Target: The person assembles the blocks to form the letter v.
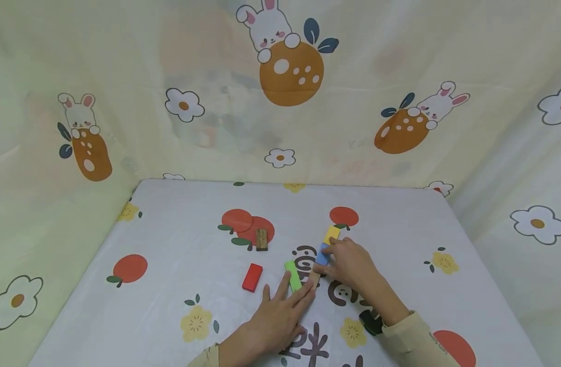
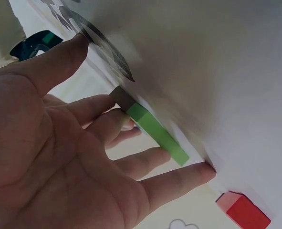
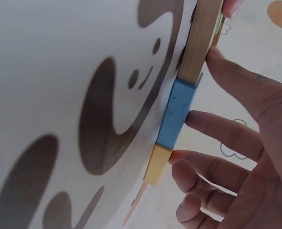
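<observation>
Toy blocks point(image 1: 332, 234), six of them, sit on a white table point(image 1: 161, 306) printed with fruit and flowers. Three make one slanting row, end to end: a yellow block point(image 3: 158, 164) farthest from me, a blue block point(image 3: 176, 114) in the middle, and a tan wooden block point(image 3: 198, 43) nearest me. In the right wrist view they meet in a nearly straight line.

My right grip point(image 1: 354, 262) clasps nothing; its thumb and next two fingers are laid along the side of the row, roughly one digit to each block, while the other two fingers bend loosely. My left grip point(image 1: 280, 316) is spread, also clasping nothing, with fingertips at the tan block's near end.

Just left of the row, a green block point(image 1: 292, 276) lies at another angle beside my left fingers, which cover its near end, so I cannot tell whether it touches the tan block. A red block point(image 1: 252, 278) lies farther left, and a dark brown block point(image 1: 261, 239) sits beyond it on a fruit print, both well apart from the row.

I judge the lining-up about half done: three blocks are joined, while green, red and dark brown remain outside.
</observation>
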Action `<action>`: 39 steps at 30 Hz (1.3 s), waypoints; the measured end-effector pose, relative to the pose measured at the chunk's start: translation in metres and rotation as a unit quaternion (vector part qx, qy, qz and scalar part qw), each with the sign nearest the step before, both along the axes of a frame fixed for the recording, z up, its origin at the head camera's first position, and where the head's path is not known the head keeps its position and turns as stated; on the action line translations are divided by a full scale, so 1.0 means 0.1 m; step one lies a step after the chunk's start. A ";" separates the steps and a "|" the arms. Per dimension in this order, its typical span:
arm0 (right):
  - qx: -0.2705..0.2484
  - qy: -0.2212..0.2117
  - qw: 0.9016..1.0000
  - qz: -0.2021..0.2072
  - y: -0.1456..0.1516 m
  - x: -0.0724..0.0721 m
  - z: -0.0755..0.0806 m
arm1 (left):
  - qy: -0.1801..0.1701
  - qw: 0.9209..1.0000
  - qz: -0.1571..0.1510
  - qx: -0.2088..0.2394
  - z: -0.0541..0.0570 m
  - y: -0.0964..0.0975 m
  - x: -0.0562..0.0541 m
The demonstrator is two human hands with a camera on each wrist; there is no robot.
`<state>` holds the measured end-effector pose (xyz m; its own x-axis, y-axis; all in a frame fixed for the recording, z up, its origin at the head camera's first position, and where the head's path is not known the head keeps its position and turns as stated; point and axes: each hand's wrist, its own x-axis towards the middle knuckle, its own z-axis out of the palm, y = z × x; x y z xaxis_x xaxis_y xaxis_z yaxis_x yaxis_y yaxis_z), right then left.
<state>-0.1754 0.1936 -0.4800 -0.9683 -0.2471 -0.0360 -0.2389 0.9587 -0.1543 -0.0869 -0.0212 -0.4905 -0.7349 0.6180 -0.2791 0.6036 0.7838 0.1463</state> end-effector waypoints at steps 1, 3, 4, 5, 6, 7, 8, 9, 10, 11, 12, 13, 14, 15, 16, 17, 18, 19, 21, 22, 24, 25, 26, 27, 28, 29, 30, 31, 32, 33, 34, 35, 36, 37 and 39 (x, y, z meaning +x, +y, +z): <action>-0.003 0.000 1.000 -0.001 0.00 0.00 0.00 | 0.000 1.000 0.000 -0.003 0.00 0.00 0.00; -0.007 -0.002 1.000 -0.002 0.01 0.01 0.00 | 0.000 1.000 0.000 -0.007 0.01 0.01 0.00; -0.010 -0.003 1.000 -0.003 0.01 0.01 0.00 | 0.000 1.000 0.000 -0.009 0.02 0.01 0.00; -0.013 -0.005 1.000 -0.004 0.02 0.01 0.01 | -0.001 1.000 0.000 -0.012 0.02 0.01 0.00; -0.015 -0.008 1.000 -0.006 0.02 0.01 0.01 | 0.000 1.000 0.000 -0.015 0.02 0.02 0.00; -0.017 -0.010 1.000 -0.007 0.02 0.02 0.01 | 0.000 1.000 0.000 -0.018 0.02 0.02 0.00; -0.018 -0.012 1.000 -0.009 0.02 0.02 0.01 | 0.000 1.000 0.000 -0.019 0.02 0.02 0.00; -0.019 -0.015 1.000 -0.012 0.02 0.02 0.01 | -0.001 1.000 0.000 -0.021 0.02 0.02 0.00; -0.020 -0.016 1.000 -0.013 0.02 0.01 0.01 | -0.001 1.000 0.000 -0.021 0.02 0.02 0.00; -0.020 -0.018 1.000 -0.015 0.02 0.01 0.01 | -0.001 1.000 0.000 -0.022 0.02 0.02 0.00; -0.019 -0.019 0.999 -0.017 0.02 0.01 0.01 | -0.001 1.000 0.000 -0.022 0.02 0.02 0.00; -0.018 -0.020 0.999 -0.018 0.02 0.01 0.01 | -0.002 1.000 0.000 -0.020 0.02 0.02 0.00; -0.017 -0.022 0.999 -0.020 0.01 0.00 0.01 | -0.003 1.000 0.001 -0.018 0.02 0.02 0.00; -0.016 -0.023 0.999 -0.020 0.01 0.00 0.00 | -0.004 1.000 0.001 -0.017 0.02 0.02 0.00; -0.016 -0.024 0.999 -0.020 0.01 0.00 0.00 | -0.004 1.000 0.002 -0.016 0.02 0.02 0.00; -0.015 -0.024 0.999 -0.020 0.01 0.00 0.00 | -0.004 1.000 0.002 -0.014 0.02 0.02 0.00; -0.014 -0.024 0.999 -0.019 0.01 0.00 0.00 | -0.004 1.000 0.002 -0.012 0.01 0.02 0.00; -0.014 -0.024 0.999 -0.018 0.02 0.00 0.00 | -0.004 1.000 0.002 -0.010 0.01 0.02 0.01; -0.014 -0.022 1.000 -0.014 0.02 0.00 0.00 | -0.005 1.000 0.002 -0.006 0.01 0.02 0.01; -0.013 -0.021 1.000 -0.012 0.02 0.00 0.01 | -0.006 1.000 0.003 -0.004 0.01 0.02 0.02; -0.013 -0.020 1.000 -0.009 0.01 0.01 0.01 | -0.008 1.000 0.008 0.006 0.00 0.01 0.02; -0.012 -0.020 1.000 -0.009 0.01 0.02 0.02 | -0.009 1.000 0.011 0.011 -0.01 0.01 0.03; -0.012 -0.020 1.000 -0.010 0.01 0.02 0.02 | -0.008 1.000 0.014 0.016 -0.02 0.01 0.03; -0.011 -0.021 1.000 -0.010 0.01 0.03 0.02 | -0.005 1.000 0.018 0.020 -0.04 0.01 0.03; -0.011 -0.022 1.000 -0.012 0.00 0.03 0.02 | -0.003 0.999 0.022 0.024 -0.04 0.01 0.03; -0.012 -0.023 1.000 -0.015 0.00 0.03 0.02 | -0.002 0.999 0.025 0.026 -0.04 0.00 0.03; -0.013 -0.022 1.000 -0.016 0.00 0.04 0.02 | -0.001 0.999 0.029 0.027 -0.03 0.00 0.03; -0.013 -0.021 1.000 -0.016 0.00 0.04 0.02 | 0.002 0.999 0.031 0.025 -0.03 0.00 0.04; -0.014 -0.019 1.000 -0.016 0.00 0.04 0.02 | 0.006 0.999 0.031 0.025 -0.03 0.00 0.04; -0.014 -0.018 1.000 -0.016 0.00 0.04 0.02 | 0.009 0.999 0.030 0.023 -0.01 -0.01 0.04; -0.015 -0.017 1.000 -0.016 0.00 0.04 0.02 | 0.011 0.999 0.029 0.021 0.01 -0.01 0.04; -0.015 -0.016 1.000 -0.015 0.00 0.04 0.02 | 0.013 0.999 0.026 0.020 0.01 -0.02 0.04; -0.016 -0.016 1.000 -0.015 0.00 0.04 0.01 | 0.018 0.999 0.022 0.019 0.01 -0.03 0.04; -0.016 -0.016 1.000 -0.014 0.01 0.04 0.01 | 0.020 0.999 0.020 0.021 0.01 -0.03 0.03; -0.017 -0.017 1.000 -0.013 0.01 0.04 0.01 | 0.025 0.999 0.017 0.022 0.01 -0.05 0.01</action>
